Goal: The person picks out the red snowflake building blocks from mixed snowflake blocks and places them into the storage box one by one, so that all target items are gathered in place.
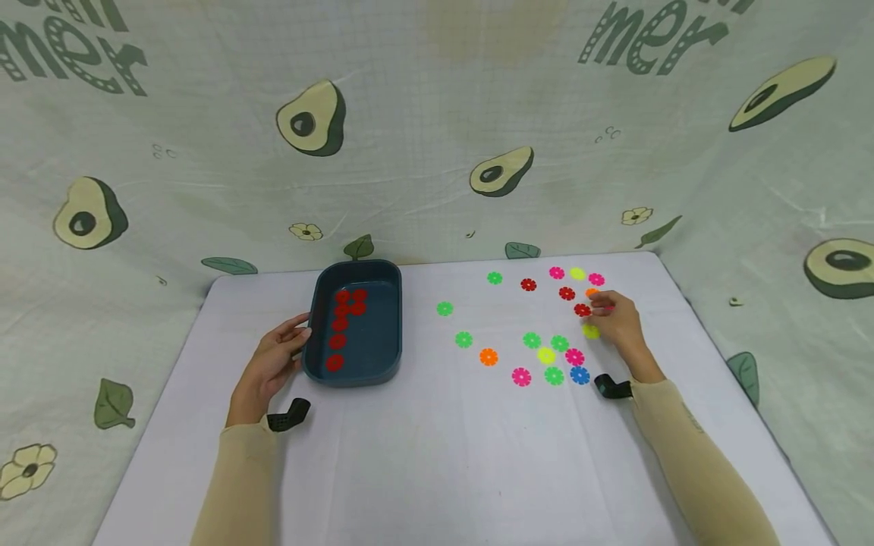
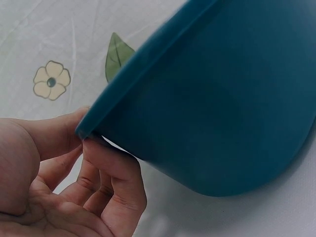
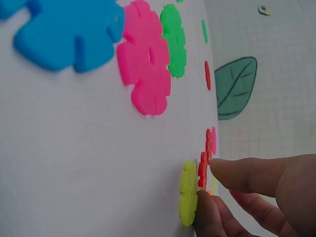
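My left hand holds the dark blue tray by its left rim, thumb above and fingers below, as the left wrist view shows. Inside the tray lie several red flower-shaped discs. Over the right part of the table, my right hand reaches down with thumb and fingers apart. Its fingertips are right at a red notched disc that lies flat. Just in front of the fingers is a yellow disc. An orange disc and a pink disc are partly hidden by this hand.
Several green, pink, yellow and orange discs lie scattered on the white table. A blue disc is near my right wrist. Two more red discs lie farther back. A printed avocado cloth hangs behind the table.
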The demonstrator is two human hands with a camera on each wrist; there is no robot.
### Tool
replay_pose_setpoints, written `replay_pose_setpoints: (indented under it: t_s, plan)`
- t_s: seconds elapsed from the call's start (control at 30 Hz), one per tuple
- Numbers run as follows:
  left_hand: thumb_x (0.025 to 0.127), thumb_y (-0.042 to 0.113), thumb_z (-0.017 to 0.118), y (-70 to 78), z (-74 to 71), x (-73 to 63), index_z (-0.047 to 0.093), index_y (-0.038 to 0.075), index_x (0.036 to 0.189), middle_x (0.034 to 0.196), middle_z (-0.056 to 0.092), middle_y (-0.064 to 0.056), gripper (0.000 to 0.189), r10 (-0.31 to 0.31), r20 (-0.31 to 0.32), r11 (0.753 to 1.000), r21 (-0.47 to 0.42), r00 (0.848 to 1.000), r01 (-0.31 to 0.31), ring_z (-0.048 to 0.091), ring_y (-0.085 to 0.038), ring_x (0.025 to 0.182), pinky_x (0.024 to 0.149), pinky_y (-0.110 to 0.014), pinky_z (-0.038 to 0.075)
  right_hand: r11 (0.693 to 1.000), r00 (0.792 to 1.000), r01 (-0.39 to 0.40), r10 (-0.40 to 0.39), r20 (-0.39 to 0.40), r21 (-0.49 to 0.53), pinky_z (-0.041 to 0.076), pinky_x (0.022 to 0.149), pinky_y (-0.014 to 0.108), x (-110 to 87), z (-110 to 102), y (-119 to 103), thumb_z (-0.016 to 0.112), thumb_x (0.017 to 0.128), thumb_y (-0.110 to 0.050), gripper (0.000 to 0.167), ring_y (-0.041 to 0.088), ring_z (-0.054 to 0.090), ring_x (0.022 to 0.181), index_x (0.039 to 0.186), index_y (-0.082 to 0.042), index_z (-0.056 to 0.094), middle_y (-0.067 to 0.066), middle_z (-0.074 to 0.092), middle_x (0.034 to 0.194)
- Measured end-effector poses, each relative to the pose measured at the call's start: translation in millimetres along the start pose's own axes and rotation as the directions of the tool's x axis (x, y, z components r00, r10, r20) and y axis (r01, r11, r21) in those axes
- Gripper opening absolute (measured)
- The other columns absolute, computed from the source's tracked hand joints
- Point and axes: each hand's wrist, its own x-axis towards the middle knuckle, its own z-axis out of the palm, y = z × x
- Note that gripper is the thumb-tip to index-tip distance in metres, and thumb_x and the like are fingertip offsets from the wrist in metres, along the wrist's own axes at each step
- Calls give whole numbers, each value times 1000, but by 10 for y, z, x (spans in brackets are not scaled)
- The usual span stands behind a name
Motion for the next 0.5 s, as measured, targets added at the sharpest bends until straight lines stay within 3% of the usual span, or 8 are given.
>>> replay_pose_setpoints:
  t_s: [0.2,0.5]
  plan:
    - [111,17,58,4,0,-7,40,16,162,114,56,8,54,1,-5,1000,-7,1000,-1,60,-5,96,77,-22,51,999,1000,11,-11,-5,-52,54,95,46,85,49,-28,75,96,-6,48,44,58,115,137,12,56,31,59,131]
    - [111,17,57,-7,2,-22,39,15,162,113,56,8,54,16,-1,1000,-1,1000,-16,60,-4,94,75,-20,50,996,999,-14,11,-31,-85,48,75,26,158,104,-19,77,94,-3,41,38,61,102,128,11,61,27,62,118]
